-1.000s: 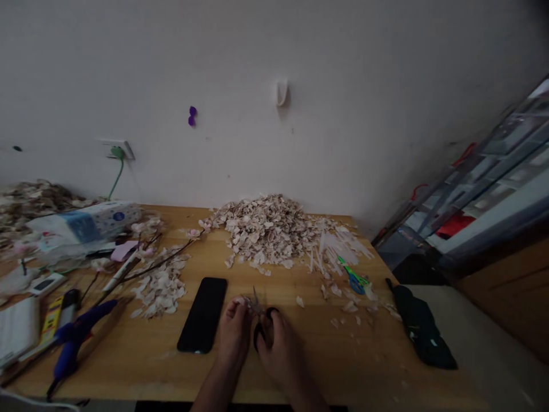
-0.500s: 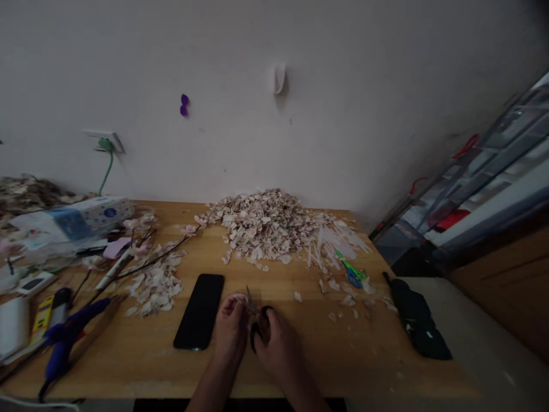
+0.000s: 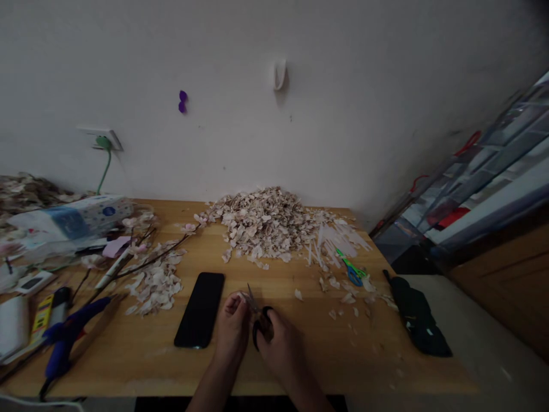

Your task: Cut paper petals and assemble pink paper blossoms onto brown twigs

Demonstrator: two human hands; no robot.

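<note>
My right hand [image 3: 278,343] grips a pair of black-handled scissors [image 3: 262,324], blades pointing up and left beside my other hand. My left hand [image 3: 231,321] is closed in a pinch, with a small pale petal [image 3: 242,297] showing at the fingertips, close to the blades. Most of that petal is hidden by the fingers. A black phone [image 3: 199,310] lies flat just left of my left hand. Beyond both hands, a big heap of pale dried petals [image 3: 266,223] rests against the wall.
On the left are a blue glue gun [image 3: 64,337], a tissue pack [image 3: 86,214], a flowering twig [image 3: 150,263] and a smaller petal pile [image 3: 158,283]. Green-and-blue scissors [image 3: 351,269], clear sticks [image 3: 337,243] and a dark pouch [image 3: 418,317] lie on the right.
The view has shifted very slightly. My left fingers have moved a little around the petal; the scissors stay close beside them in my right hand.
</note>
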